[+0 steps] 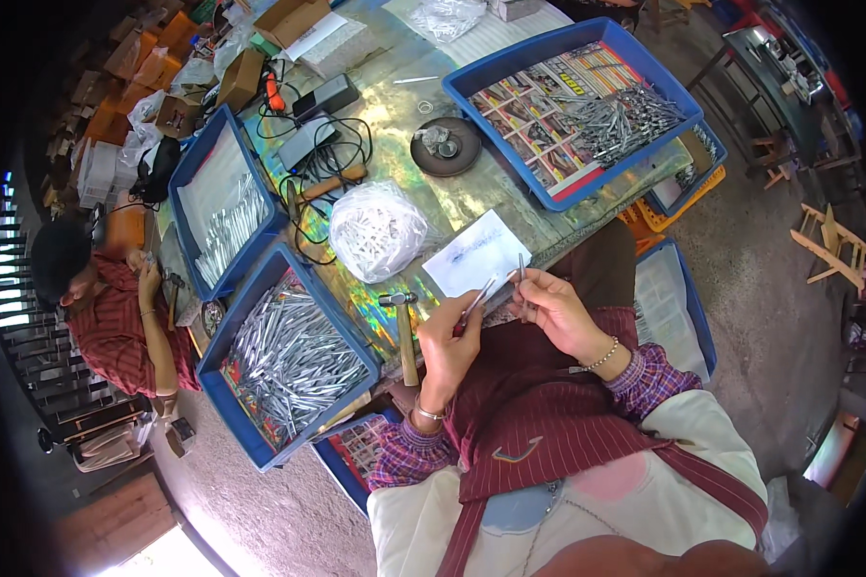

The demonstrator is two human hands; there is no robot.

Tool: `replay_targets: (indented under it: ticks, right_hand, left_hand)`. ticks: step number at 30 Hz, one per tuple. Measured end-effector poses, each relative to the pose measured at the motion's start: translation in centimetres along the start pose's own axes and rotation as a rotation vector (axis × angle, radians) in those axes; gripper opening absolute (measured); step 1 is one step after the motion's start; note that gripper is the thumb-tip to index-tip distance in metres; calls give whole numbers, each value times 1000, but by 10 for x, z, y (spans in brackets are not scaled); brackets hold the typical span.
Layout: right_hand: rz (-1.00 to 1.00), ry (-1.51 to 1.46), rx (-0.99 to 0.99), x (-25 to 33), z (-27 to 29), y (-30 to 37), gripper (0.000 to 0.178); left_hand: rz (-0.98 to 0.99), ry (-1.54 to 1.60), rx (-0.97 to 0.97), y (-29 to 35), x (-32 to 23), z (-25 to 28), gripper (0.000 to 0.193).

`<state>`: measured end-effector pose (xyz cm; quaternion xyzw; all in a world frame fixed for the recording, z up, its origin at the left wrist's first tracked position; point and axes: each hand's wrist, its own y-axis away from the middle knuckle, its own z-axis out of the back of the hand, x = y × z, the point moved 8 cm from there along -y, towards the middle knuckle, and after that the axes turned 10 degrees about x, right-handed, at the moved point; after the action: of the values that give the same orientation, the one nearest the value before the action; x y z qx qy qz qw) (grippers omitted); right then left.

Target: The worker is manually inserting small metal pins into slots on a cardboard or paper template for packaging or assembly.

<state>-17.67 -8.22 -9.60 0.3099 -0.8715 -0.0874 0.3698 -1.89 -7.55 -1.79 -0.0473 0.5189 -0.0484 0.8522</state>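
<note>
Two slim things are in my grasp from this far end of the feed, both at the near right edge of the white paper sheet [476, 252]. My left hand [449, 338], just on the near side of the sheet, has its thumb and curled fingers wrapped about a slim tool [468, 318] with a dark reddish grip and a bright tip. My right hand [551, 304], by the sheet's right corner, pinches a thin metal piece [521, 269] between thumb and forefinger; its other fingers are curled in. I cannot tell whether tool and piece touch.

I judge the piece light, stiff and smooth, liable to roll out of a loose pinch, though hardly fragile. I would take it mid-shaft with the fingertips, and the tool by its coloured grip, leaving the tip free.

The sheet lies on a table [524, 209] with a shiny, patchily coloured top. To the sheet's left I see a hammer [407, 337] and a bulging clear bag [377, 233] of pale pieces. Beyond the sheet sits a dark round dish [470, 159]; farther right, a blue tray [630, 165] with heaped silvery pieces. Well left of the sheet are a second blue tray [322, 423], full of metal pieces, and, past it, a co-worker [115, 337]. Far to its right, a wooden stool [832, 248] stands on grey floor [741, 317].
</note>
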Motion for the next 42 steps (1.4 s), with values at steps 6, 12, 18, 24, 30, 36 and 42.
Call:
replay_targets:
  ticks: [6, 12, 18, 24, 30, 36, 42]
  right_hand:
    - [71, 46, 50, -1, -6, 1, 21]
    - [68, 125, 46, 4, -15, 4, 27]
    - [86, 172, 28, 4, -12, 4, 29]
    - [112, 193, 14, 6, -9, 4, 28]
    - [108, 132, 9, 3, -7, 4, 28]
    - [33, 139, -17, 0, -3, 3, 30]
    - [-140, 13, 60, -10, -3, -1, 30]
  left_hand:
    - [-84, -15, 22, -2, -13, -7, 16]
    - [-63, -7, 100, 1, -11, -14, 21]
    - [-46, -13, 99, 2, -9, -14, 20]
    - [-70, 4, 103, 1, -13, -16, 20]
    - [-105, -34, 136, 2, -11, -23, 25]
    - [-21, 79, 197, 3, 1, -30, 20]
    - [369, 648, 226, 7, 44, -36, 10]
